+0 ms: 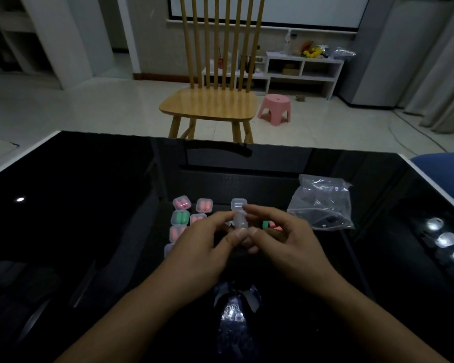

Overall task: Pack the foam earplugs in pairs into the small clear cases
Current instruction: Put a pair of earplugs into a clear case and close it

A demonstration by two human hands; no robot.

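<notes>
1. Both hands meet over the middle of the glossy black worktop (89, 205), above the near-centre. The left hand (207, 247) and right hand (281, 239) together pinch one small clear plastic case (240, 221), lifted off the worktop.
2. Fingers: left thumb and fingertips curl round the case's near-left side; right thumb and forefinger curl onto its near-right edge and top. Both are grasping, neither released.
3. The held case stands on edge, long axis near-to-far and tilted up. Whether its lid is open or closed I cannot tell; no foam shows inside.
4. Key relation: loose foam earplugs, one green and one pink (270, 225), lie on the worktop just right of the held case, partly hidden behind the right fingers. The right hand is the nearer one. Their axis reads roughly left-right, but it is too hidden to be sure.
5. Judgement: the next move probably calls for the right hand to let go and drop to those plugs while the left keeps the case.
6. Filled clear cases with pink or green plugs (186, 216) sit in a cluster just left of and beyond the left hand. Another empty clear case (237, 204) lies just beyond the held one.
7. A crumpled clear plastic bag (323, 205) lies to the right, apart from the hands.
</notes>
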